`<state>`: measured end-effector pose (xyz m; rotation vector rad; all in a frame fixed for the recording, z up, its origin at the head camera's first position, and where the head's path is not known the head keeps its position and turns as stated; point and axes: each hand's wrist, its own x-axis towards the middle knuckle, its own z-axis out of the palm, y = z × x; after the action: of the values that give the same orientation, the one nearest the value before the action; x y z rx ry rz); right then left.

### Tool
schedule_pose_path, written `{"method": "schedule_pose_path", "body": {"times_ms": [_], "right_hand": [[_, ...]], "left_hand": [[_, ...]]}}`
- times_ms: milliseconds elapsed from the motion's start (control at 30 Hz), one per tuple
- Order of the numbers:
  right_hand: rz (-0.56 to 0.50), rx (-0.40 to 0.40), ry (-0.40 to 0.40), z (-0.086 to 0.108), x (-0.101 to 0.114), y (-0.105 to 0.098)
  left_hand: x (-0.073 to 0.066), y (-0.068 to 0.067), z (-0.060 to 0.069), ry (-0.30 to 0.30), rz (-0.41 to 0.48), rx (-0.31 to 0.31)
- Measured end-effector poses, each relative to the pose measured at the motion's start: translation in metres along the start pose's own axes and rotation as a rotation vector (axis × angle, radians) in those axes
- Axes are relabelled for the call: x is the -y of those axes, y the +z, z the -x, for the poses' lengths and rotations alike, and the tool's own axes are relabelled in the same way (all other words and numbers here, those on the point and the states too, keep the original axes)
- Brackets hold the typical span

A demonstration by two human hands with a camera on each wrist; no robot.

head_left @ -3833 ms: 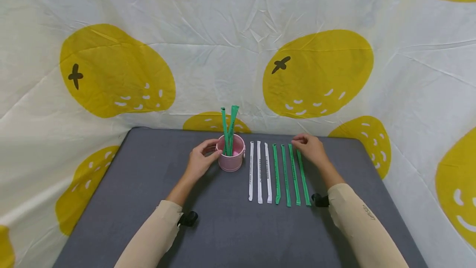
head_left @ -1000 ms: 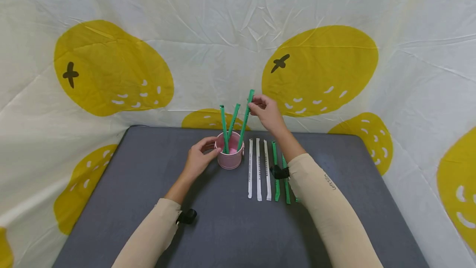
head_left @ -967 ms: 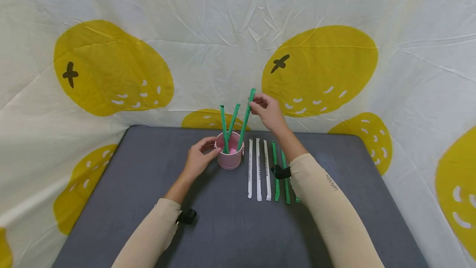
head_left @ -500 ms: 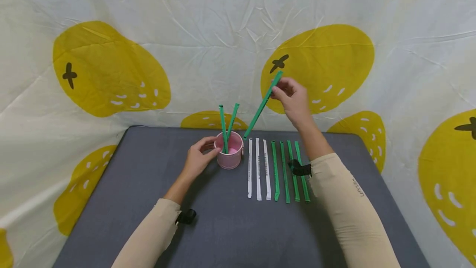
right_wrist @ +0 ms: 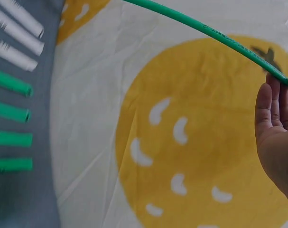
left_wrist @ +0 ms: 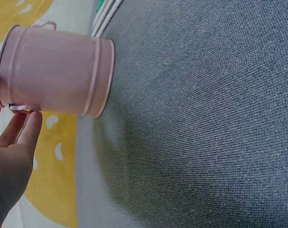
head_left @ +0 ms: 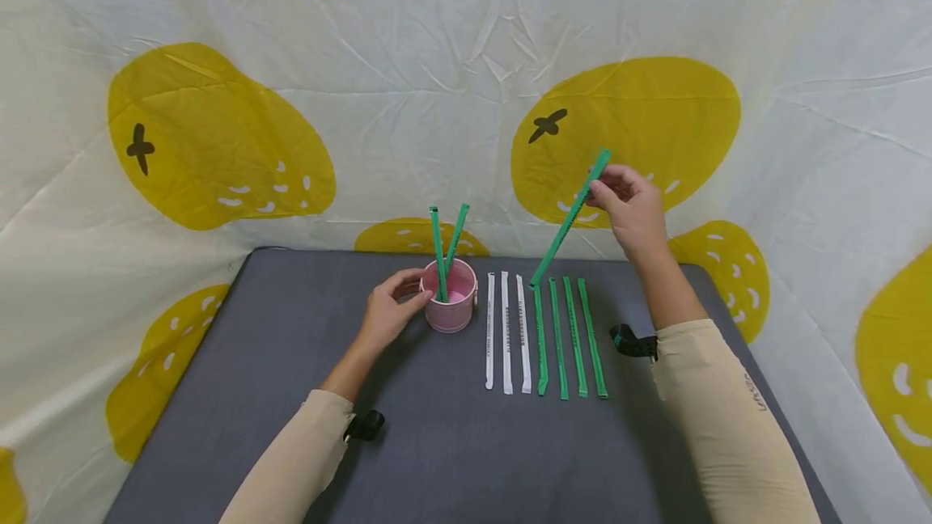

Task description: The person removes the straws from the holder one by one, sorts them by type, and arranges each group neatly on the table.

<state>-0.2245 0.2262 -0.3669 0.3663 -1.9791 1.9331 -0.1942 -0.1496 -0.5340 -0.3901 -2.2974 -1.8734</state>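
A small pink bucket (head_left: 449,315) stands upright on the grey table, with two green wrapped straws (head_left: 439,253) leaning inside it. My left hand (head_left: 389,310) holds the bucket's left side near the rim, and the left wrist view shows its fingertips at the metal handle lug (left_wrist: 24,108). My right hand (head_left: 635,209) pinches another green wrapped straw (head_left: 568,223) near its upper end. This straw slants down to the left through the air, its lower tip above the far ends of the row. In the right wrist view the thumb is mostly cut off.
Right of the bucket lies a row of wrapped straws: three white straws (head_left: 507,334), then several green straws (head_left: 559,338), roughly parallel. A pale curtain (head_left: 422,128) with yellow fruit prints hangs behind the grey table (head_left: 451,459).
A second ago the right hand held the green straw with its lower end inside the bucket. It has come out and moved right, over the row. The left hand stays at the bucket.
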Motion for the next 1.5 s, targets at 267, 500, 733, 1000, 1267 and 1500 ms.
{"method": "schedule_pose_path", "body": {"times_ms": [267,500,733,1000,1267,1500], "right_hand": [[0.223,-0.013,0.063,0.011,-0.025,-0.038],[0.437,-0.012,0.169,0.027,-0.05,-0.069],[0.544,0.008,0.227,0.05,-0.079,-0.094],[0.699,0.09,0.333,0.067,-0.113,-0.113],[0.723,0.122,0.363,0.078,-0.143,-0.114],[0.688,0.115,0.426,0.081,-0.158,-0.113]], "left_hand": [[-0.002,0.0,-0.001,-0.006,-0.006,0.003],[-0.001,0.001,-0.001,0.008,0.006,0.011],[0.001,0.002,-0.003,0.004,0.004,0.014],[0.0,0.002,-0.005,0.004,0.018,0.017],[0.002,0.004,-0.003,0.021,-0.002,0.006],[0.0,0.002,-0.004,0.01,0.014,0.018]]}}
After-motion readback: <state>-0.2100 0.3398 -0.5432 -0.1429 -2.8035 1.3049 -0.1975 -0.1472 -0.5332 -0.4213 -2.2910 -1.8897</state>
